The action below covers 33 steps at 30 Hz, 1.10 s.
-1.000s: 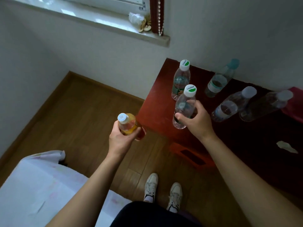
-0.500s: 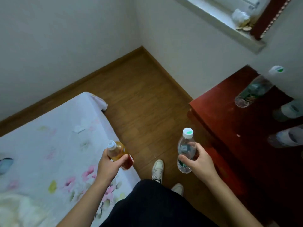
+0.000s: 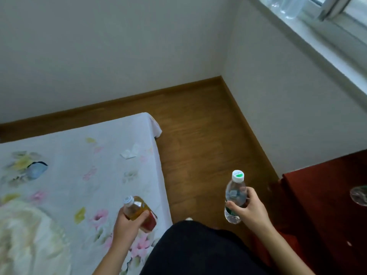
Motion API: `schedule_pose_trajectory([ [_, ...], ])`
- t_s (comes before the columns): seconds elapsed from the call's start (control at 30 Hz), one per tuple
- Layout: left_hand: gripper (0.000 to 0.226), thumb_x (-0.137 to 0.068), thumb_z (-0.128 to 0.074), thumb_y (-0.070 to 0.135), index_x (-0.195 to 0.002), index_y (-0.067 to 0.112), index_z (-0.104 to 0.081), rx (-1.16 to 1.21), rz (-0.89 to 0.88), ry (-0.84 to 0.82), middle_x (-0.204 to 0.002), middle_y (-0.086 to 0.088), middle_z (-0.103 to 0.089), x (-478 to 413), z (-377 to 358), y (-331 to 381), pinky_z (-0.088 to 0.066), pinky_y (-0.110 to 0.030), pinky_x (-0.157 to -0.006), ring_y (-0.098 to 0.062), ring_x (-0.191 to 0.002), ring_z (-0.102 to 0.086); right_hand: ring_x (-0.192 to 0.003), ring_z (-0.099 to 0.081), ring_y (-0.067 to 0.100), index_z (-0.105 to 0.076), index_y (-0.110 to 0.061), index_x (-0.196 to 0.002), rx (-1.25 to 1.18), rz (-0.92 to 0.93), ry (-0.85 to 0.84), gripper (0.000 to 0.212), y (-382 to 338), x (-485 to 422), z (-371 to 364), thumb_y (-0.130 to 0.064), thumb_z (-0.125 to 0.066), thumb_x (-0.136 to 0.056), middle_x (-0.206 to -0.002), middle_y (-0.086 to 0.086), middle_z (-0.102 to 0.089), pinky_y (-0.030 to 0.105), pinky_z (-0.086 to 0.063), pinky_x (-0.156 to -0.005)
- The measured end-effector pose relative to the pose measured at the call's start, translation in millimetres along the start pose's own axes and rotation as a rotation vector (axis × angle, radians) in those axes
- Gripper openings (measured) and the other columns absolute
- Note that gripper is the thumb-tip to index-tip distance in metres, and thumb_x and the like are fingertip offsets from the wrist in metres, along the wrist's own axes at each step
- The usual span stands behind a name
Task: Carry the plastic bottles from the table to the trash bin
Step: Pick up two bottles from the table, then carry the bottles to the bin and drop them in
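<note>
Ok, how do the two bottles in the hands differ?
The amber bottle in the left hand is squat, holds orange-brown liquid and has a plain white cap. The clear bottle in the right hand is slimmer and see-through, with a green mark on its cap. The amber bottle tilts left; the clear bottle is nearly upright. Both are capped and gripped round the body.

Open lane: wood floor strip [image 3: 208, 139] btwn bed [image 3: 69, 175] (L) and red table [image 3: 321, 211] (R), running fwd to the wall corner [image 3: 223, 56]; right hand [image 3: 251, 210] w/ clear bottle [image 3: 235, 192] hangs over it, apart from both. The left hand [image 3: 126, 226] w/ amber bottle [image 3: 137, 210] is above the bed's near edge. Table top at the view's R edge carries a clear object [image 3: 359, 195], prob. a bottle base, cut off.
</note>
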<state>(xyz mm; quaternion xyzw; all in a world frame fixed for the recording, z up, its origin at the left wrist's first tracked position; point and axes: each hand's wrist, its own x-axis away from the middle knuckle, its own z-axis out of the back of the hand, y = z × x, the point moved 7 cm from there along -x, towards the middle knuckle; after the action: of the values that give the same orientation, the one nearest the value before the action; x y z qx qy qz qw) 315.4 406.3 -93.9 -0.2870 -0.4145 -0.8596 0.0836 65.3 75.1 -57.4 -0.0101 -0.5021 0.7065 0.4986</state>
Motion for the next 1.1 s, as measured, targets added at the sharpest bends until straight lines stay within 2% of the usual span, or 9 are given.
schedule_pose_trajectory([
  [0.1, 0.050, -0.072, -0.087, 0.026, -0.113, 0.024, -0.058, -0.028, -0.047, -0.075, -0.105, -0.001, -0.068, -22.0, -29.6, 46.3, -0.056, -0.044, -0.087, -0.026, -0.098, -0.065, -0.091, -0.064, -0.002, -0.054, -0.029, -0.112, -0.002, -0.018, 0.047, 0.055, -12.0, -25.4, 14.4, -0.040, -0.086, -0.069, -0.101, -0.013, -0.068, 0.016, -0.048, -0.068],
  [0.2, 0.050, -0.076, -0.085, 0.027, -0.116, 0.027, -0.056, -0.048, -0.137, -0.149, -0.105, 0.005, -0.064, -40.5, -53.4, 109.9, -0.050, -0.037, -0.087, -0.021, -0.101, -0.061, -0.090, -0.063, -0.002, -0.056, -0.028, -0.110, -0.002, -0.050, 0.097, 0.051, -19.1, -47.5, 32.0, -0.036, -0.086, -0.070, -0.099, -0.014, -0.069, 0.016, -0.046, -0.067],
  [0.3, 0.056, -0.078, -0.084, 0.030, -0.125, 0.029, -0.052, -0.075, -0.208, -0.193, -0.112, 0.006, -0.061, -70.6, -71.4, 169.2, -0.045, -0.031, -0.088, -0.018, -0.107, -0.057, -0.091, -0.061, -0.002, -0.058, -0.028, -0.112, 0.019, -0.077, 0.123, 0.051, -27.6, -83.2, 48.4, -0.038, -0.086, -0.070, -0.100, -0.015, -0.068, 0.023, -0.048, -0.071],
  [0.53, 0.069, -0.079, -0.082, 0.032, -0.138, 0.025, -0.047, -0.110, -0.201, -0.122, -0.121, 0.005, -0.054, -166.1, -88.0, 263.0, -0.051, -0.036, -0.095, -0.017, -0.111, -0.054, -0.097, -0.060, 0.012, -0.055, -0.027, -0.115, 0.028, -0.095, 0.093, 0.051, -81.2, -206.0, 62.7, -0.034, -0.084, -0.073, -0.099, -0.014, -0.063, 0.033, -0.051, -0.081],
  [0.63, 0.068, -0.080, -0.082, 0.031, -0.138, 0.023, -0.047, -0.101, -0.123, -0.034, -0.121, 0.003, -0.055, -201.2, -80.2, 287.7, -0.050, -0.039, -0.096, -0.023, -0.117, -0.056, -0.094, -0.062, 0.008, -0.056, -0.026, -0.116, 0.055, -0.030, 0.013, 0.053, -135.1, -272.5, 54.4, -0.033, -0.085, -0.072, -0.093, -0.020, -0.061, 0.027, -0.048, -0.076],
  [0.73, 0.070, -0.079, -0.082, 0.035, -0.139, 0.022, -0.049, -0.056, -0.037, 0.067, -0.128, -0.003, -0.061, -231.7, -63.7, 304.3, -0.051, -0.043, -0.098, -0.029, -0.121, -0.059, -0.090, -0.065, 0.002, -0.057, -0.030, -0.114, 0.082, 0.061, -0.114, 0.059, -203.4, -338.2, 33.9, -0.044, -0.086, -0.065, -0.096, -0.017, -0.067, 0.028, -0.056, -0.077],
  [0.83, 0.063, -0.076, -0.084, 0.035, -0.130, 0.022, -0.056, 0.019, 0.051, 0.154, -0.119, -0.002, -0.066, -253.6, -38.9, 307.1, -0.053, -0.044, -0.095, -0.028, -0.113, -0.063, -0.095, -0.067, 0.005, -0.057, -0.030, -0.117, 0.139, 0.174, -0.238, 0.063, -282.4, -396.6, 4.2, -0.050, -0.084, -0.064, -0.103, -0.012, -0.070, 0.032, -0.059, -0.082],
  [0.93, 0.053, -0.073, -0.086, 0.032, -0.118, 0.022, -0.061, 0.111, 0.148, 0.261, -0.106, 0.001, -0.070, -274.5, -12.0, 301.5, -0.051, -0.040, -0.085, -0.026, -0.103, -0.066, -0.100, -0.067, 0.008, -0.056, -0.027, -0.121, 0.184, 0.294, -0.316, 0.059, -366.4, -449.2, -29.5, -0.044, -0.082, -0.071, -0.108, -0.011, -0.069, 0.033, -0.059, -0.084],
  [1.1, 0.055, -0.062, -0.087, 0.038, -0.108, 0.019, -0.063, 0.238, 0.285, 0.361, -0.100, -0.001, -0.071, -337.8, 17.3, 299.0, -0.048, -0.040, -0.082, -0.025, -0.096, -0.066, -0.100, -0.066, 0.010, -0.053, -0.027, -0.126, 0.269, 0.446, -0.385, 0.064, -472.3, -531.3, -94.4, -0.047, -0.081, -0.072, -0.111, -0.011, -0.066, 0.031, -0.061, -0.081],
])
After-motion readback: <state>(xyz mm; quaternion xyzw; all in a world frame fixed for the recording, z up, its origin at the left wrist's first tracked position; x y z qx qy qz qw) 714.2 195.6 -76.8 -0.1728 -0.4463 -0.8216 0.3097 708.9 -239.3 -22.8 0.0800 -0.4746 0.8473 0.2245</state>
